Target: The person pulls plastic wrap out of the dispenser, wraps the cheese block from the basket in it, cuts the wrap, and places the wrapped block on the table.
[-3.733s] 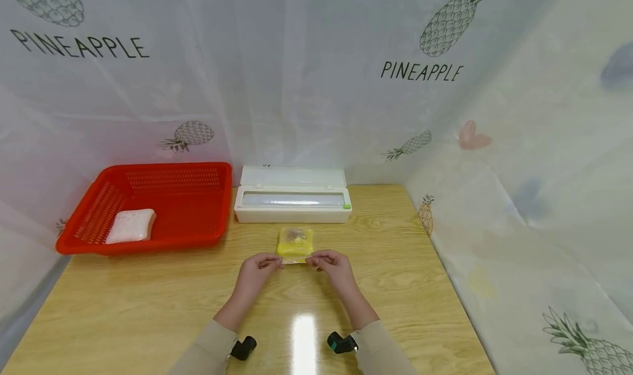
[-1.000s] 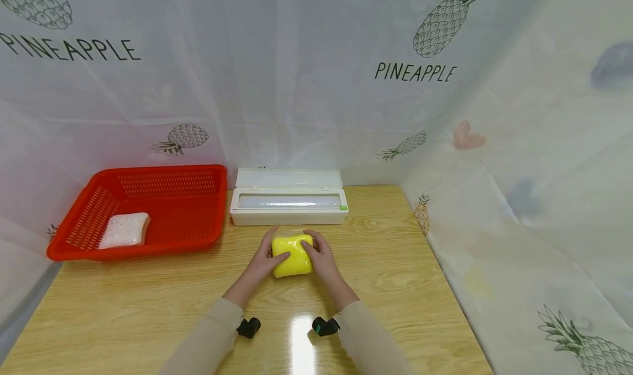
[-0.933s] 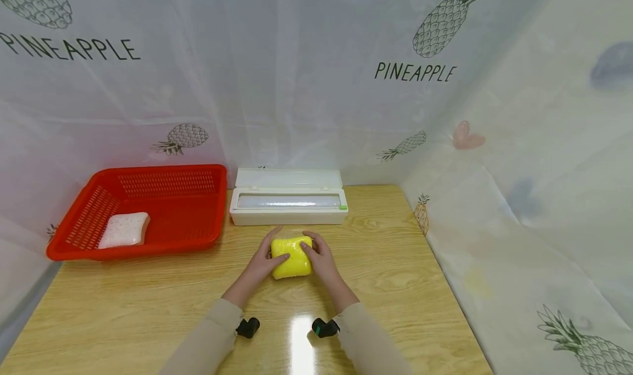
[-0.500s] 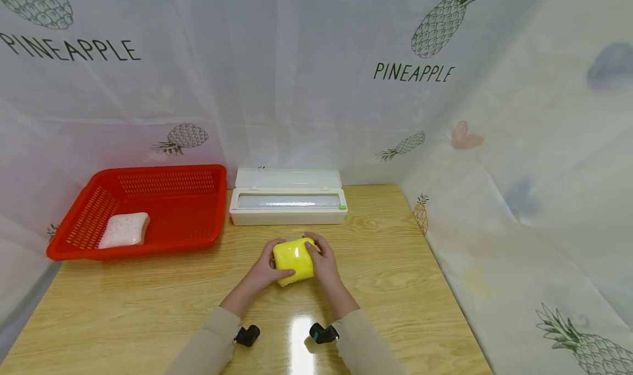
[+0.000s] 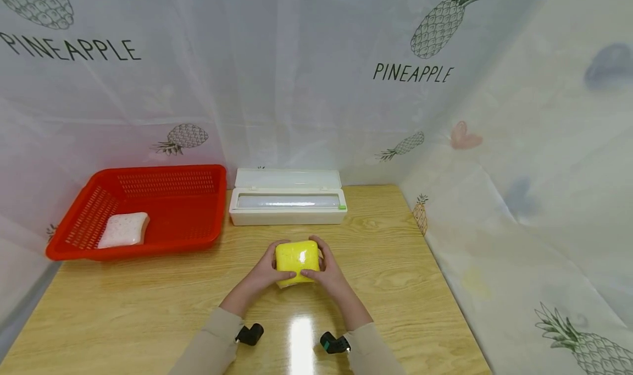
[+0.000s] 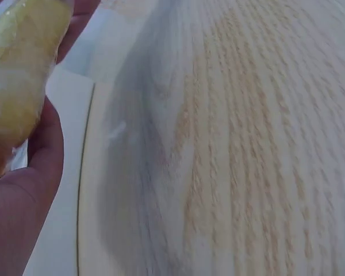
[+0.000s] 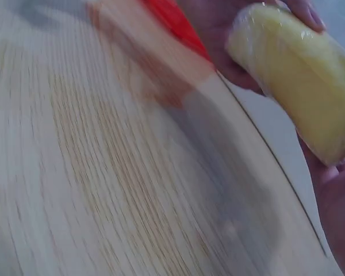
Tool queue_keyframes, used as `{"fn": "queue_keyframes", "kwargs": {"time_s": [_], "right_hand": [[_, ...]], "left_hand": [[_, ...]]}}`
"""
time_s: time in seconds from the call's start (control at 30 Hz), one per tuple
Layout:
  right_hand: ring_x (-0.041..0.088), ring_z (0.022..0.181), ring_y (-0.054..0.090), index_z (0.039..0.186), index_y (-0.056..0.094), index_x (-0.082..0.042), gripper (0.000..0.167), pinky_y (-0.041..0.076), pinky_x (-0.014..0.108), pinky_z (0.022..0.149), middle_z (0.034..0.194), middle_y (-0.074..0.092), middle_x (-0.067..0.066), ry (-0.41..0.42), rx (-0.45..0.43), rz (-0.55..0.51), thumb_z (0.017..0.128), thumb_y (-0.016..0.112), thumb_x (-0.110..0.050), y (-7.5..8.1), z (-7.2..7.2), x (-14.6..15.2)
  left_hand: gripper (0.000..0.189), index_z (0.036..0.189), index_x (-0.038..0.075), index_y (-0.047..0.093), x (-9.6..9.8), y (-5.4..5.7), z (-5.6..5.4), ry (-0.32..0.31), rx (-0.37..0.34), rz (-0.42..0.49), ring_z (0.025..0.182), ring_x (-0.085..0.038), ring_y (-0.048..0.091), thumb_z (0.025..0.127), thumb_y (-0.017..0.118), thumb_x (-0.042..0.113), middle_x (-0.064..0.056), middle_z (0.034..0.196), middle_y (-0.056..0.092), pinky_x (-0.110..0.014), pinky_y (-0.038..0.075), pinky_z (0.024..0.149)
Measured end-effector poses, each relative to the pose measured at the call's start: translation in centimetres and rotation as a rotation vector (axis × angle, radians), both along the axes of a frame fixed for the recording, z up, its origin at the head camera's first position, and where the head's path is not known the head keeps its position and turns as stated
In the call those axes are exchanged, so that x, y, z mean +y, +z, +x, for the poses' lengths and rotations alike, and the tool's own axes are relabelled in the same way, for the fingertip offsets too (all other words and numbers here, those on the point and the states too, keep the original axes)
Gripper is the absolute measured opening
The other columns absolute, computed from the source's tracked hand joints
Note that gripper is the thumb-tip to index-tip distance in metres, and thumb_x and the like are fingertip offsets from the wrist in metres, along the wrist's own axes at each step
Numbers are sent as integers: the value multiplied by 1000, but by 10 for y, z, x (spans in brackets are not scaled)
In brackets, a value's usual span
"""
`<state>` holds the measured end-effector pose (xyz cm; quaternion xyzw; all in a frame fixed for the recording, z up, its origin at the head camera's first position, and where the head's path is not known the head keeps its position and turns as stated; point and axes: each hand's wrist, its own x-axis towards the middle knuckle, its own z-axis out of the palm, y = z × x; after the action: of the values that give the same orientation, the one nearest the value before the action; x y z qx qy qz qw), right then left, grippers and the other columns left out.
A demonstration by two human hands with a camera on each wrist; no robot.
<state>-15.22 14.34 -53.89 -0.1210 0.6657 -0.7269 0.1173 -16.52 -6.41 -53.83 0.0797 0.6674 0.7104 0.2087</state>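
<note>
A yellow, soft-looking square block (image 5: 296, 258), wrapped in clear film, is held between both hands at the middle of the table. My left hand (image 5: 264, 270) grips its left side, thumb across the near face and fingers behind. On the right side my right hand (image 5: 332, 275) grips it the same way, and the two thumbs point towards each other. Wrinkled film shows on the block (image 6: 23, 69) in the left wrist view. In the right wrist view the block (image 7: 299, 75) is seen edge-on, raised above the wood. Most fingertips are hidden behind it.
Behind the hands stands a white cling film dispenser (image 5: 288, 217) with its lid up and a roll inside. A red basket (image 5: 163, 246) at the left holds a white wrapped square block (image 5: 125, 230). Printed curtains hang behind the wooden table (image 5: 390, 309).
Earlier, both hands pinched the film's near edge with the block lying on the table. Since then they have taken up the block and turned it; the right thumb has moved down its near face.
</note>
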Motion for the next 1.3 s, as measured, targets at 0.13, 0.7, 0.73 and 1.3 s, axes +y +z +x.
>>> {"fn": "queue_keyframes", "kwargs": {"time_s": [0.13, 0.7, 0.73, 1.3], "right_hand": [[34, 127, 44, 156, 15, -22, 104, 52, 36, 89, 156, 18, 9, 71, 23, 105, 78, 80, 1, 2, 0, 20], [40, 120, 50, 151, 36, -18, 92, 53, 41, 83, 148, 36, 16, -132, -78, 418, 74, 86, -10, -1, -18, 124], [39, 118, 51, 150, 36, -16, 91, 53, 42, 83, 147, 37, 16, -146, -71, 438, 74, 86, -10, 0, -20, 129], [50, 123, 45, 153, 26, -7, 91, 53, 36, 83, 152, 24, 24, -203, -23, 557, 81, 81, -9, 4, -40, 230]], "left_hand": [[89, 147, 13, 26, 9, 6, -4, -61, 34, -50, 106, -31, 56, 78, 82, 9, -23, 128, 47, -38, 52, 83], [107, 150, 7, 19, 106, -9, -38, -248, 310, -348, 125, -32, 41, 70, 89, 15, -20, 145, 28, -49, 36, 103], [105, 150, 7, 21, 113, -10, -39, -237, 329, -371, 125, -32, 41, 70, 89, 16, -20, 145, 28, -48, 36, 104], [97, 154, 14, 23, 161, 5, -48, -353, 315, -370, 129, -37, 44, 78, 84, 14, -16, 154, 23, -40, 48, 95]]}}
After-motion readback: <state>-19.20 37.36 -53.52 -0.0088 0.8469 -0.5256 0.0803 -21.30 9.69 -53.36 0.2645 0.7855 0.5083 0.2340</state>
